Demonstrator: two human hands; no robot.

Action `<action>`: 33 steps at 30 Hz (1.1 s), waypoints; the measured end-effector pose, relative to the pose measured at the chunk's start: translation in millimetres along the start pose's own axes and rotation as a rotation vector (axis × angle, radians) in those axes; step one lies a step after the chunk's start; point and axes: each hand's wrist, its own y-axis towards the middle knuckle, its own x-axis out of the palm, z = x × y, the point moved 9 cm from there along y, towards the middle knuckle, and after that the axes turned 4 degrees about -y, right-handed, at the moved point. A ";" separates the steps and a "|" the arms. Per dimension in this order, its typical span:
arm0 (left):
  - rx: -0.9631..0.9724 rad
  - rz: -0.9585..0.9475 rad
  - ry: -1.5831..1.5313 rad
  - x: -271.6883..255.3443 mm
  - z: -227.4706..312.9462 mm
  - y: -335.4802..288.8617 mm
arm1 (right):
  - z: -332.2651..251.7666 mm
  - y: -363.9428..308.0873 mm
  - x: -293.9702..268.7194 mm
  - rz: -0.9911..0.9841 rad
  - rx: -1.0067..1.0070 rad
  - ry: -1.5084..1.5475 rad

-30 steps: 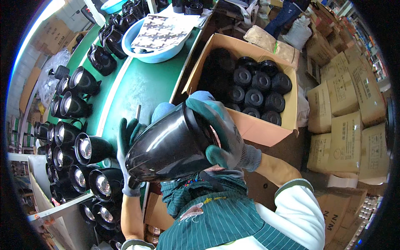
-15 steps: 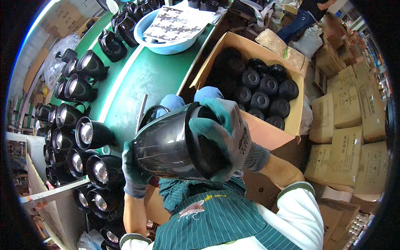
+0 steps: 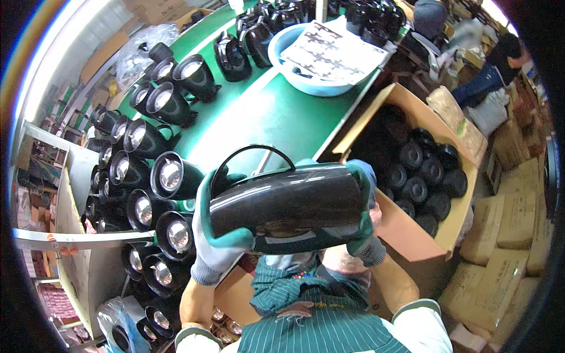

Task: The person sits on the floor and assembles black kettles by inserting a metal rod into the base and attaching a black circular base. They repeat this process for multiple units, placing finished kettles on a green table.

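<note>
Lying sideways, black pot is held near green surface's right edge, long axis running left-right. Left end's clasped by left hand, right end by right hand, so neither's nearer; loop handle arched on far side, leftish.

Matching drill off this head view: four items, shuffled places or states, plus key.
Column 1
1. Basin
2. Nearest black jug
3. Round black parts
4. Patterned sheet

Column 2
A. Inside the open carton
B. Lying across the basin's top
C. Light blue, on the green table
D. Between the gloved left hand and right hand

Pairs: 1-C, 2-D, 3-A, 4-B
</note>
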 end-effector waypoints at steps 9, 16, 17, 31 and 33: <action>0.407 -0.126 1.010 -27.6 -5.2 231.9 | 145.4 164.8 20.1 0.000 0.183 0.104; 0.295 -0.331 1.148 -19.3 -110.4 416.6 | 261.6 305.6 101.6 0.131 0.824 0.905; 0.373 -0.321 1.145 -24.6 -112.9 425.7 | 273.7 320.4 108.7 0.199 0.868 0.932; 0.122 0.093 1.813 -148.4 -145.8 432.1 | 333.3 475.9 115.1 0.271 0.708 1.000; 0.077 0.096 1.826 -149.3 -146.2 434.0 | 332.2 469.5 114.7 0.272 0.748 0.980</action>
